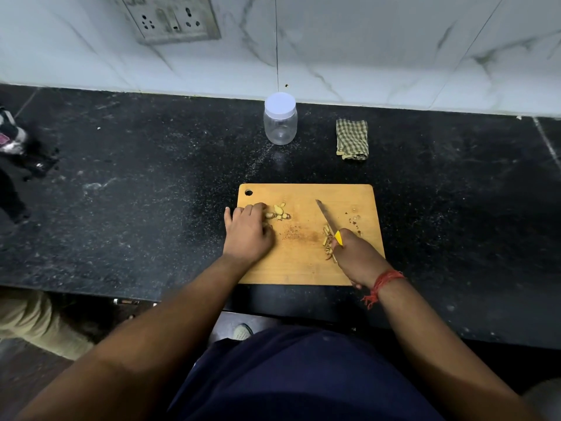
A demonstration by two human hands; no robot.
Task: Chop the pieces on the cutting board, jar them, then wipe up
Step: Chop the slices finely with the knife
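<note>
A wooden cutting board (306, 268) lies on the black counter in front of me. Pale unchopped pieces (280, 212) sit at its upper left, and my left hand (247, 230) rests on the board with fingertips touching them. My right hand (358, 258) grips a yellow-handled knife (326, 217), its blade angled up and left over the board. A small heap of chopped strips (327, 238) lies just left of the knife handle. Behind the board stands a clear plastic jar (280, 123) with its white lid on. A folded checked cloth (352, 139) lies to the jar's right.
A white marble wall with a socket plate (170, 19) backs the black counter (136, 192). Dark blurred objects (18, 165) sit at the counter's far left. Small crumbs (355, 218) dot the board's right side. The counter's front edge runs just below the board.
</note>
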